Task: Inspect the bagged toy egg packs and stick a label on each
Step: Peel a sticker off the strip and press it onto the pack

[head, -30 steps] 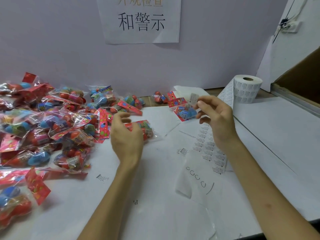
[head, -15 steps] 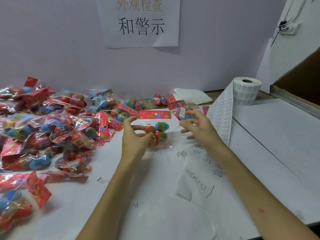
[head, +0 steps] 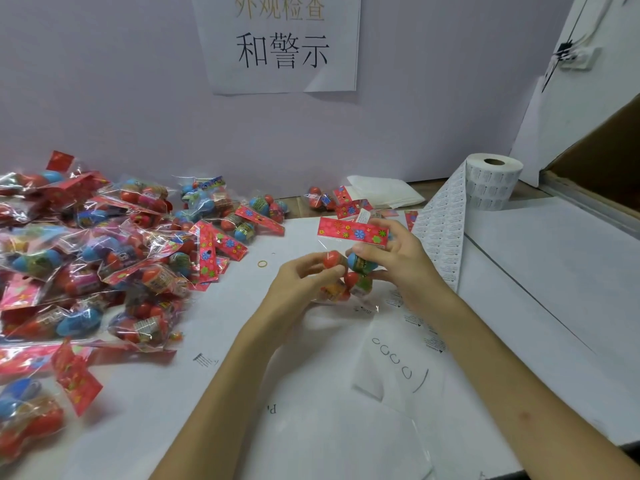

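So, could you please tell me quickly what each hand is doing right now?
Left hand: fingers curled round the egg pack, holding it.
Right hand: holding the same egg pack near its top.

Left of the label roll [head: 493,183], its unrolled strip [head: 440,237] slants down to the tabletop [head: 554,289], and farther left a heap of bagged packs [head: 97,251] crowds the surface. Between strip and heap the left hand [head: 294,282] and right hand [head: 398,258] grip one egg pack [head: 349,233]; right of the roll lies open tabletop up to a cardboard box [head: 602,157].
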A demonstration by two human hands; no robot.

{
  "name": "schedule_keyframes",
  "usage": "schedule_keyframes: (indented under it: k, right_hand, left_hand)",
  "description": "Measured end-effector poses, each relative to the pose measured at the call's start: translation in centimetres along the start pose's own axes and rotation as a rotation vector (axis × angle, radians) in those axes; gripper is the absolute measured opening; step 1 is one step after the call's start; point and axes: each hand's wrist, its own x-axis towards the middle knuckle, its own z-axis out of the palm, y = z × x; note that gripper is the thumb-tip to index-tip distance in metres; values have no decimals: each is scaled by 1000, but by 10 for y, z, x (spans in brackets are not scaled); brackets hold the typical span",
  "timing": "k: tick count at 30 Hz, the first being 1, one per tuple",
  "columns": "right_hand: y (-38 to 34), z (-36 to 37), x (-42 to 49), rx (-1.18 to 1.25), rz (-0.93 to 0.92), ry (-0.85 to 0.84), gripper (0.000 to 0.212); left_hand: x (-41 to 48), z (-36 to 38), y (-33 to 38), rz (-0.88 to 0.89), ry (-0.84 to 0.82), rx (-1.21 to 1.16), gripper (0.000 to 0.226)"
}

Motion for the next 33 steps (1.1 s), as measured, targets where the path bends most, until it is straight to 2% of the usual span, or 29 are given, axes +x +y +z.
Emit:
schedule_keyframes:
  k: [5,8,12,18,23,27,33]
  right_hand:
    - [2,-1,0,-69,-24,5,63]
    - [3,-2,0,-144,-21,9,66]
    - [2,-3,-2,-228,-20,10,64]
    - [2,3,-4,-253,-76,26,60]
    - [-1,7,-4,-204,8,-43,56]
    - [2,13,-5,-205,23,-1,63]
    - [0,8,-7,-148,-19,10,70]
  left_hand:
    - [-1,3,-3,-19,-90,79,44]
    - [0,2,-4,-29,-99,97,38]
    - [-2,4,-2,-70,-118,99,52]
    - [1,5,-3,-105,-52,-18,28]
    - [0,4,-1,-104,35,-77,22]
    - [1,6,1,-122,64,-59,20]
    - [0,5,-3,-63,19,-94,21]
